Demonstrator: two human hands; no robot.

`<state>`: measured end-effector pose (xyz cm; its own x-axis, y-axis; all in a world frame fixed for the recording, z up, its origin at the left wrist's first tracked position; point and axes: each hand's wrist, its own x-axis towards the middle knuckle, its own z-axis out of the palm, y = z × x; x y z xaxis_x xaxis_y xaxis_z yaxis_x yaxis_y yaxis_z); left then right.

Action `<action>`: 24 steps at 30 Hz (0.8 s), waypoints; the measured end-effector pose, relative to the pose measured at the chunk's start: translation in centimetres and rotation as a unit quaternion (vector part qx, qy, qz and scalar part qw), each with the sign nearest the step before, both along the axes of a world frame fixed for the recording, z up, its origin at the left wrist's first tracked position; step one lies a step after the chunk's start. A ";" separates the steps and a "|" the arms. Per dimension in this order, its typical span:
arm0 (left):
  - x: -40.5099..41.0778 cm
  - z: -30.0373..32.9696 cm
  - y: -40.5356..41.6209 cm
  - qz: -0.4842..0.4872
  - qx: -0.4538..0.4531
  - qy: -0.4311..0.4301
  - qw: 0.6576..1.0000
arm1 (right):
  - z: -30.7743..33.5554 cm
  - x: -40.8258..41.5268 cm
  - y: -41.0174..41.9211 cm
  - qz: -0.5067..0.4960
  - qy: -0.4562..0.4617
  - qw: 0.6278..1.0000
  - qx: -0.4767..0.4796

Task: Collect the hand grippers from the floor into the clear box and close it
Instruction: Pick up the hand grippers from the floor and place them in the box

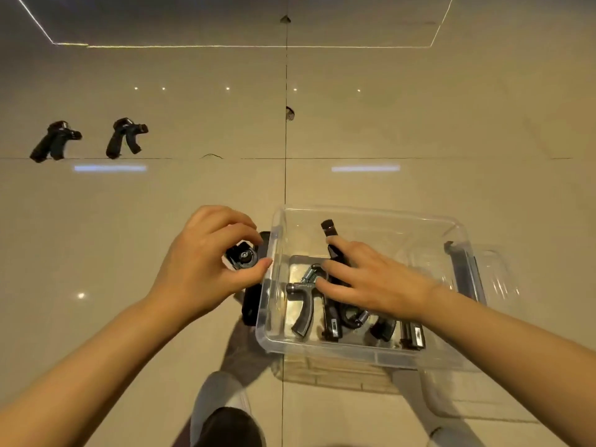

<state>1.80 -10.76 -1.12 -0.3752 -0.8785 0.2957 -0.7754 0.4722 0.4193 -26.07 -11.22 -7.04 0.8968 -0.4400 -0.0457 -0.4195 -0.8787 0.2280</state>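
My left hand [200, 262] pinches a black hand gripper [243, 256] by its dial, just outside the clear bin [364, 356] beside the grip, probably to inspect it. My right hand [371, 282], fingers spread, rests on a second gripper [329, 229] inside the bin, likely next out.

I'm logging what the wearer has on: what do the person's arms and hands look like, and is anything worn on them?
The left forearm and right forearm are bare right to the frame edge, with no sleeve showing. The left hand and right hand wear no gloves. No ring, watch, bracelet or marking shows on them.
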 end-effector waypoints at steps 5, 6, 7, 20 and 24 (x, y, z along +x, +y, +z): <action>0.0 -3.1 1.8 0.056 -0.060 0.013 0.997 | -4.9 0.5 0.1 0.131 0.043 0.990 0.010; -0.1 -3.2 2.1 0.067 -0.070 0.013 0.995 | -5.5 0.6 0.2 0.148 0.042 0.988 0.017; -0.2 -3.3 2.4 0.074 -0.077 0.011 0.994 | -5.9 0.7 0.2 0.155 0.039 0.987 0.030; 0.2 -5.9 7.2 0.138 -0.111 0.007 0.984 | -8.5 0.9 -2.2 0.007 0.134 0.973 0.189; 0.5 -5.9 8.7 0.138 -0.165 -0.027 0.976 | -8.6 2.2 -2.5 -0.009 0.122 0.965 0.233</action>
